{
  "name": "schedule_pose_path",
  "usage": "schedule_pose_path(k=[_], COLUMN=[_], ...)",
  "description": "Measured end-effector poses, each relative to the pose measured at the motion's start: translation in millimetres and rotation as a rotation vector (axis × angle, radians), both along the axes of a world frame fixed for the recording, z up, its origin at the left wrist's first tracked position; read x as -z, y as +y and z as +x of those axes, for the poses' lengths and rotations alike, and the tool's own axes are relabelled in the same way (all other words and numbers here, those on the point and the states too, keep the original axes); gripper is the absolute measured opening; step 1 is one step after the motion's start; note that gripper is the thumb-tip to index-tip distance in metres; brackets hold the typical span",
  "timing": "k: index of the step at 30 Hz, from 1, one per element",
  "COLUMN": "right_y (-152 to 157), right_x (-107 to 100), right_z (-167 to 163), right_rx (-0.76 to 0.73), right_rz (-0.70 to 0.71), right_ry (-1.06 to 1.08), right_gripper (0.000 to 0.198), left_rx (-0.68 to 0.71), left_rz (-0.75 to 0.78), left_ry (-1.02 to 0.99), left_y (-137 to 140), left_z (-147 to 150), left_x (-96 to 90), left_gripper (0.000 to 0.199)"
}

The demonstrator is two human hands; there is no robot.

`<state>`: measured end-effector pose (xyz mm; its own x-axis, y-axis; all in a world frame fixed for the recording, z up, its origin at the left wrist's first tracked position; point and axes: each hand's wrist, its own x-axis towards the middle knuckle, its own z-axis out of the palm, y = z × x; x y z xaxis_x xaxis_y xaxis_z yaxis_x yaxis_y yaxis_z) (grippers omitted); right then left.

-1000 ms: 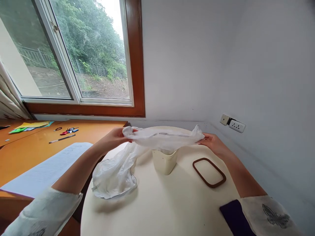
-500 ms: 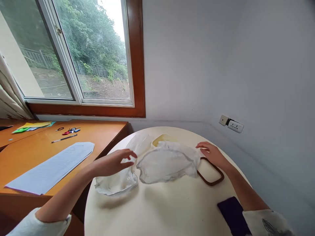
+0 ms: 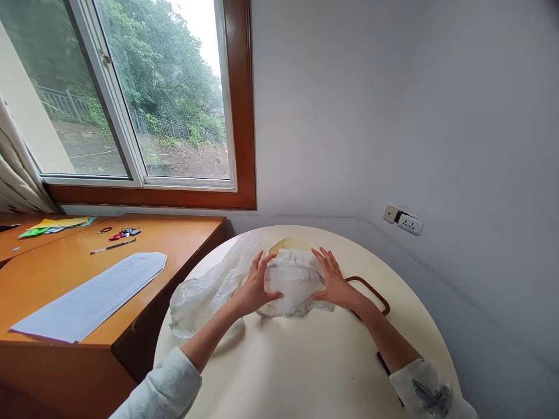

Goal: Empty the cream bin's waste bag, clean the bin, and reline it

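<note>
My left hand (image 3: 255,291) is open, thumb and fingers spread, at the left side of a thin white plastic bag (image 3: 293,288) that lies bunched on the round table (image 3: 301,366). At the bag's right side my right hand (image 3: 336,286) is likewise open with fingers apart. Whether the fingertips touch the bag I cannot tell. Beyond it shows the rim of a pale yellow tray or lid (image 3: 289,241), partly covered. Left of my left hand lies a crumpled translucent plastic bag (image 3: 198,302). A brown rounded frame (image 3: 376,289) rests beside my right wrist, partly hidden.
Under my right forearm peeks a dark purple flat item (image 3: 383,362), mostly hidden. To the left stands an orange-brown desk (image 3: 192,235) with paper sheets (image 3: 96,294), a pen (image 3: 113,247) and keys (image 3: 126,233). A wall socket (image 3: 410,223) sits at the right.
Both hands have moved inward, the left rightward and the right leftward, to the sides of the middle bag. That bag now looks narrower and more bunched. The left bag's shape has shifted.
</note>
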<state>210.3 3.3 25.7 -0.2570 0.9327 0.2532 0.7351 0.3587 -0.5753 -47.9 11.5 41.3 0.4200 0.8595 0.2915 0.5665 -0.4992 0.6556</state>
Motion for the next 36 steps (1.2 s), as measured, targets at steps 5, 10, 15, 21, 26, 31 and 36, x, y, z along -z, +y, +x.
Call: schedule_pose_path(k=[5, 10, 15, 21, 26, 31, 36], right_y=[5, 10, 15, 31, 39, 38, 49], right_x=[5, -6, -19, -37, -53, -71, -84], right_z=[0, 7, 5, 2, 10, 27, 42], right_rx=[0.203, 0.229, 0.232, 0.239, 0.110, -0.086, -0.169], right_rz=[0.272, 0.225, 0.146, 0.102, -0.040, -0.225, -0.320], right_ry=[0.088, 0.444, 0.578, 0.635, 0.578, 0.447, 0.362], right_gripper=[0.043, 0.016, 0.020, 0.020, 0.026, 0.031, 0.037], left_rx=[-0.100, -0.126, -0.189, -0.302, -0.302, -0.170, 0.146], left_rz=[0.139, 0.129, 0.066, 0.068, -0.031, -0.186, -0.275], left_ry=[-0.046, -0.118, -0.351, -0.437, -0.461, -0.355, 0.006], left_y=[-3, -2, 6, 25, 46, 46, 50], left_z=[0, -1, 5, 7, 3, -10, -28], left_x=[-2.1, -6.5, -13.8, -40.2, -55.9, -81.2, -107.1], left_gripper=[0.029, 0.008, 0.014, 0.020, 0.019, 0.029, 0.037])
